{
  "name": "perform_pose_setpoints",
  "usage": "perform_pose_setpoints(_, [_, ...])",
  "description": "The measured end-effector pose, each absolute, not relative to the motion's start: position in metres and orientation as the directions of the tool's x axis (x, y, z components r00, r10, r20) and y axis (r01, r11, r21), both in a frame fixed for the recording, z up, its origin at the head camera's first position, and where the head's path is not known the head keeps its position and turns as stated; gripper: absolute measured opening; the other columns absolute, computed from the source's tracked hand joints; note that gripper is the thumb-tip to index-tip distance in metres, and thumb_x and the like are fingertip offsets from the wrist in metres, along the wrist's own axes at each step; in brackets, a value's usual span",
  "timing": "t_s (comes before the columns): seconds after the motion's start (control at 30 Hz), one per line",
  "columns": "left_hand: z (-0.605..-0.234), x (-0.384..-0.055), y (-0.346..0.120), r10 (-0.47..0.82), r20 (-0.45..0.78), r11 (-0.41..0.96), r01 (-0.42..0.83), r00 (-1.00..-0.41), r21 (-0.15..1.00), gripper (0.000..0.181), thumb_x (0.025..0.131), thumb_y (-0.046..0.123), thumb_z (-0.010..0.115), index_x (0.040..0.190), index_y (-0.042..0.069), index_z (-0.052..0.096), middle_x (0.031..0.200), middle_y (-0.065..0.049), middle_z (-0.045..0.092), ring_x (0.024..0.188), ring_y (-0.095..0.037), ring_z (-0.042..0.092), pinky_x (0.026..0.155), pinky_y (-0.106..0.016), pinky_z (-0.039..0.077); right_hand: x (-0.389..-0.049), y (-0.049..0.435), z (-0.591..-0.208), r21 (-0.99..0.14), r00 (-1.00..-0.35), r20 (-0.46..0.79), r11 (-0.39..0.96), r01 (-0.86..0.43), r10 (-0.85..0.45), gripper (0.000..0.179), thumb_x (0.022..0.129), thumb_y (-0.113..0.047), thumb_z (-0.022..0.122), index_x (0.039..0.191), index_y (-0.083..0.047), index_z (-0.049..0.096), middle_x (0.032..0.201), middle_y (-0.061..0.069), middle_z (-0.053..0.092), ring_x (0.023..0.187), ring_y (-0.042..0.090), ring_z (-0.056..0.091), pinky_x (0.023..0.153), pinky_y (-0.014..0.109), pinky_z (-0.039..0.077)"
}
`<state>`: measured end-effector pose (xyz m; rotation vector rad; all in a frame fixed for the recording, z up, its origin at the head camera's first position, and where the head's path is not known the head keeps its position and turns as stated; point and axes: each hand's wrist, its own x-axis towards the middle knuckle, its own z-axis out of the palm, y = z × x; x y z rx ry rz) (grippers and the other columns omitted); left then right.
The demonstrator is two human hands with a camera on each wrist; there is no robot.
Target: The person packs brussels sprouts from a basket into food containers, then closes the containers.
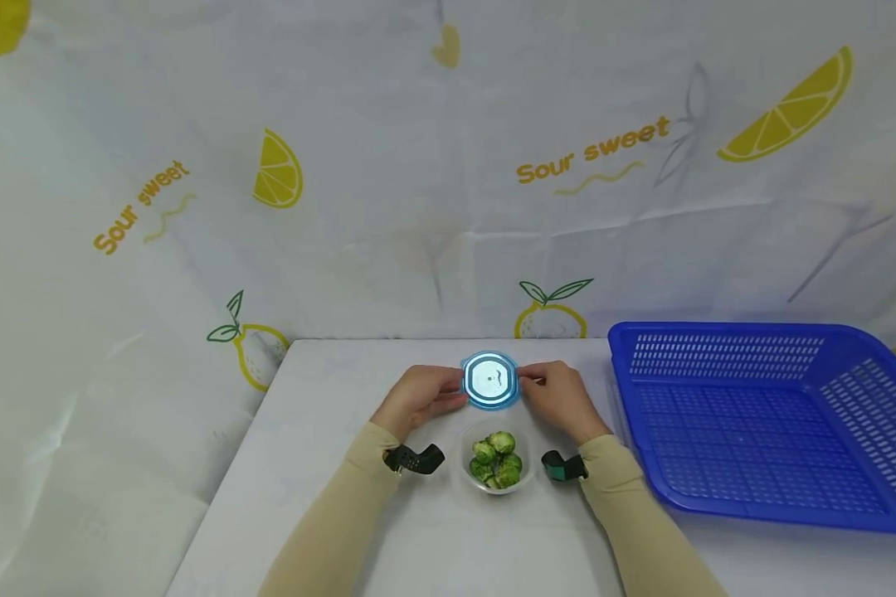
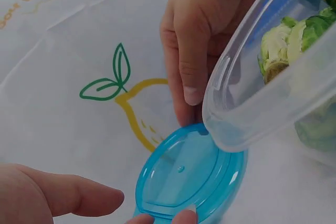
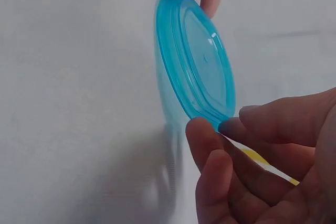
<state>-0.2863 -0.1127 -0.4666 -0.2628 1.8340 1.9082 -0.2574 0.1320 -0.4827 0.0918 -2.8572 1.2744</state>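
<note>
A translucent blue lid (image 1: 490, 381) is held up between the two hands, just beyond the bowl. My left hand (image 1: 424, 395) holds its left edge by the fingertips; in the left wrist view one digit stands apart from the rim. On the opposite edge, my right hand (image 1: 558, 396) pinches the lid (image 3: 202, 66) with its fingertips, as the right wrist view shows. Between the wrists sits a clear plastic bowl (image 1: 532, 471) with several Brussels sprouts (image 1: 497, 458) in it. The bowl's rim (image 2: 223, 93) partly covers the lid in the left wrist view.
A large blue plastic basket (image 1: 762, 503) stands to the right of the right forearm. White cloth printed with lemons (image 1: 548, 319) rises behind the white table (image 1: 343, 365) and along its left side.
</note>
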Motion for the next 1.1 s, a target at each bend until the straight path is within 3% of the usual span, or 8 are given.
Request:
perform_pose_setpoints(0.1, [-0.463,-0.285,-0.115,0.199,-0.429,0.006,-0.437,-0.881,0.899,0.04,0.105,0.008,0.064,0.141,-0.008,0.064,0.139,-0.025,0.063,0.109,-0.024,0.075,0.11,-0.04,0.061,-0.254,0.129,-0.474,-0.756,-0.999,0.04,0.653,-0.048,-0.026,0.032,0.106,-0.014,0.062,0.133,-0.003,0.077,0.13,0.019,0.077,0.117,0.038,0.074,0.092,0.049,0.065])
perform_pose_setpoints(0.27, [-0.448,-0.275,-0.118,0.194,-0.366,0.012,-0.371,-0.91,0.929,0.036,0.106,0.009,0.064,0.14,-0.002,0.069,0.144,-0.02,0.065,0.11,-0.02,0.076,0.1,-0.035,0.065,-0.238,0.125,-0.45,-0.775,-0.992,0.12,0.627,-0.074,0.031,0.031,0.106,-0.012,0.065,0.135,-0.006,0.075,0.127,0.018,0.078,0.111,0.037,0.076,0.086,0.049,0.066])
perform_pose_setpoints(0.57, [-0.421,-0.243,-0.129,0.239,-0.227,0.035,-0.225,-0.944,0.974,0.033,0.108,0.011,0.066,0.14,0.004,0.07,0.136,-0.019,0.071,0.109,-0.021,0.079,0.097,-0.033,0.066,-0.205,0.126,-0.42,-0.8,-0.97,0.242,0.571,-0.185,0.026,0.033,0.103,-0.008,0.072,0.136,-0.007,0.072,0.118,0.017,0.079,0.107,0.035,0.075,0.091,0.053,0.066])
perform_pose_setpoints(0.7, [-0.419,-0.229,-0.135,0.256,-0.181,0.033,-0.178,-0.95,0.983,0.033,0.107,0.008,0.066,0.14,0.004,0.07,0.136,-0.018,0.071,0.11,-0.023,0.079,0.097,-0.034,0.067,-0.195,0.129,-0.417,-0.828,-0.976,0.218,0.53,-0.183,0.003,0.04,0.102,-0.009,0.073,0.142,-0.007,0.068,0.114,0.015,0.078,0.104,0.031,0.074,0.089,0.042,0.065])
perform_pose_setpoints(0.87, [-0.42,-0.215,-0.142,0.272,-0.158,0.025,-0.157,-0.949,0.987,0.029,0.105,0.004,0.068,0.133,0.002,0.073,0.127,-0.017,0.074,0.109,-0.023,0.079,0.097,-0.033,0.066,-0.182,0.133,-0.417,-0.829,-0.978,0.206,0.524,-0.193,-0.035,0.032,0.101,-0.012,0.076,0.132,-0.007,0.075,0.109,0.009,0.08,0.1,0.022,0.074,0.084,0.02,0.06])
perform_pose_setpoints(1.1, [-0.422,-0.203,-0.148,0.302,-0.14,0.026,-0.139,-0.943,0.99,0.025,0.104,0.004,0.069,0.127,-0.003,0.072,0.121,-0.017,0.075,0.107,-0.021,0.079,0.098,-0.033,0.066,-0.164,0.135,-0.419,-0.829,-0.975,0.211,0.516,-0.217,-0.071,0.019,0.099,-0.01,0.079,0.117,-0.01,0.08,0.101,0.004,0.081,0.092,0.018,0.074,0.079,0.02,0.062])
